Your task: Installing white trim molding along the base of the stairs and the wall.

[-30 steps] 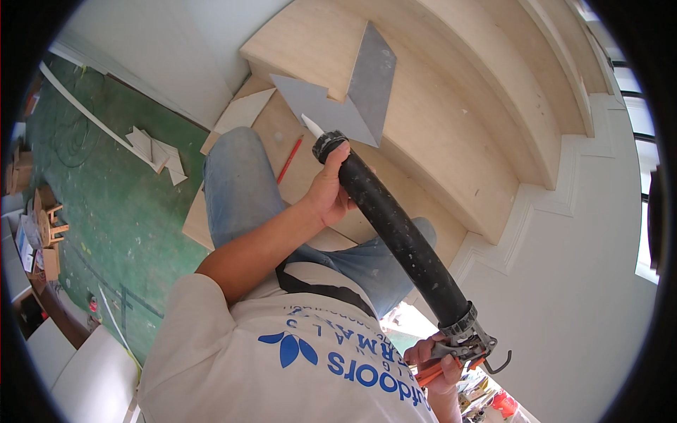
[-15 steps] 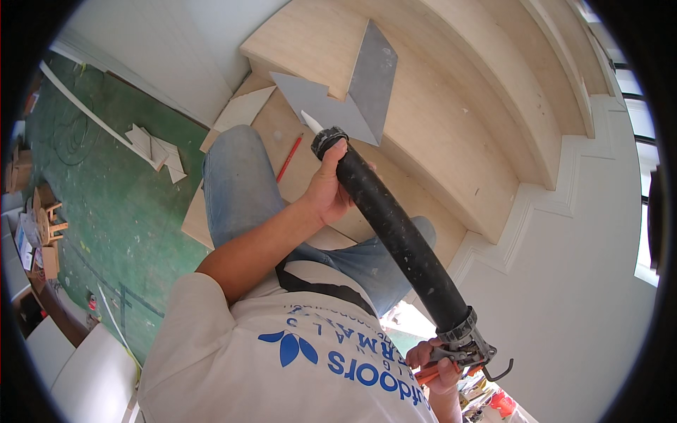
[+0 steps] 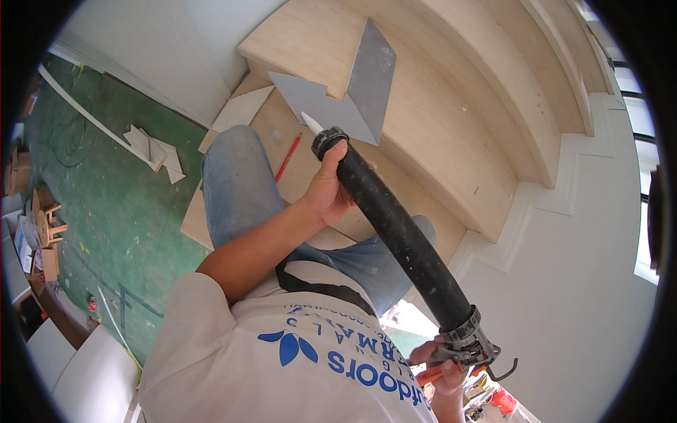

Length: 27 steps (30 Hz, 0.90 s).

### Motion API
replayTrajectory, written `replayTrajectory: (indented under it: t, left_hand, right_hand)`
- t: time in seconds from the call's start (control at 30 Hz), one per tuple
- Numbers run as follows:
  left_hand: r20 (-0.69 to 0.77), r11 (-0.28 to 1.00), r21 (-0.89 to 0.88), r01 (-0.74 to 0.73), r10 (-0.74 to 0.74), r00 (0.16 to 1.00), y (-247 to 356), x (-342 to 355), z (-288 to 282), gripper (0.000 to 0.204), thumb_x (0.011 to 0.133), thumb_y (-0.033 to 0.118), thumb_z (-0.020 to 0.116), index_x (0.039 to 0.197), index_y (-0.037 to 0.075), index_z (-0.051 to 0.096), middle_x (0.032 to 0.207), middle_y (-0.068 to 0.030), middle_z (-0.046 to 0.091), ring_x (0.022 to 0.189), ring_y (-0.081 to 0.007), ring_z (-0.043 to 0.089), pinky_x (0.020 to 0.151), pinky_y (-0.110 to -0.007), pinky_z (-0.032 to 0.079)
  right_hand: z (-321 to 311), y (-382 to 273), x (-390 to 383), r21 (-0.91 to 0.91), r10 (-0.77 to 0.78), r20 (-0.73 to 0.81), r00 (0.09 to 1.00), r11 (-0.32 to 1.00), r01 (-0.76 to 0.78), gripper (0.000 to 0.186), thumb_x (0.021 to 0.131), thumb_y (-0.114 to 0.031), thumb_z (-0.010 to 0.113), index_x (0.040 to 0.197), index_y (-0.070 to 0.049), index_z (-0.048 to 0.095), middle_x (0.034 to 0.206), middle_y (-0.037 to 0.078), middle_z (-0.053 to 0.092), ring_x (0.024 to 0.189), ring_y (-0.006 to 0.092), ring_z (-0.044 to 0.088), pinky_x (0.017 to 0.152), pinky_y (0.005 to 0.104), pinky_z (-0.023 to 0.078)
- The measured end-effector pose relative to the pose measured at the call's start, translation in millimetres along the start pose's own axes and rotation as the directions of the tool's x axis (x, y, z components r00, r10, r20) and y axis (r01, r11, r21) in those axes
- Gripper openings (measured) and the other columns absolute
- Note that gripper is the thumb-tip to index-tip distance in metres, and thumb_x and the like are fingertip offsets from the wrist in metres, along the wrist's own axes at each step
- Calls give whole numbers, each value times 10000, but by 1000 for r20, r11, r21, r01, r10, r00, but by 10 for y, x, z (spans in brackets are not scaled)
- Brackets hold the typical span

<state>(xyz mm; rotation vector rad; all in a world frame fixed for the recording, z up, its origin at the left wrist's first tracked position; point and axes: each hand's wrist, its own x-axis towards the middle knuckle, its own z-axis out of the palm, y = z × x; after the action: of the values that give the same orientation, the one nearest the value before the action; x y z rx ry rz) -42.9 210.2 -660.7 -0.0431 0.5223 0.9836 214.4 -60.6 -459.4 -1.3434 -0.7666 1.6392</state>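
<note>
For good control, holding the black caulking gun (image 3: 405, 243) steady along the line from five to eleven o'clock, and not twisting the white nozzle (image 3: 311, 123) near the grey panel (image 3: 321, 102). Wrapping closed around its front with left grip (image 3: 331, 180), around the orange handle (image 3: 427, 376) with right grip (image 3: 441, 370); not showing clearly how hard squeezing. Looking long, round, spotted with pale marks.

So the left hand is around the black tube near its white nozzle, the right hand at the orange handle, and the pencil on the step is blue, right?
Not quite: the pencil on the step is red, not blue, as the head view shows. The left hand is around the black tube near its white nozzle, the right hand at the orange handle.
</note>
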Motion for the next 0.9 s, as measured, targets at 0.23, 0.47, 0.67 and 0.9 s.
replayTrajectory:
  t: [0.23,0.47,0.67,0.9]
  left_hand:
    - [18,1000,5,-10,9,1000,28,27,9,671,884,678,672,1087,40,625,985,-93,712,866,-214,733,743,-348,630]
    - [18,1000,-6,-4,4,1000,-9,35,-32,645,884,659,684,1060,42,629,982,-96,710,873,-217,732,744,-362,629]
    - [39,999,-37,-6,7,999,15,-13,29,578,882,645,680,1013,84,635,962,-97,681,941,-276,695,871,-449,581]
    - [66,997,-75,-23,28,997,-16,12,1,551,884,631,687,1036,105,625,986,-94,680,970,-283,694,881,-461,581]
  right_hand:
    - [-20,76,0,57,-1,52,999,998,-2,626,948,-317,693,1423,27,474,1115,259,668,1115,365,668,1059,522,487]
    - [53,91,-9,186,55,64,996,980,-66,493,970,-333,681,1359,-64,540,920,114,630,900,260,639,901,488,512]
    - [57,86,-35,151,85,64,994,984,-94,500,966,-370,704,1345,-84,546,881,87,601,850,239,618,845,445,502]
    - [-5,64,-79,78,89,32,995,993,-92,502,957,-394,712,1330,-100,551,876,71,591,815,225,597,801,426,488]
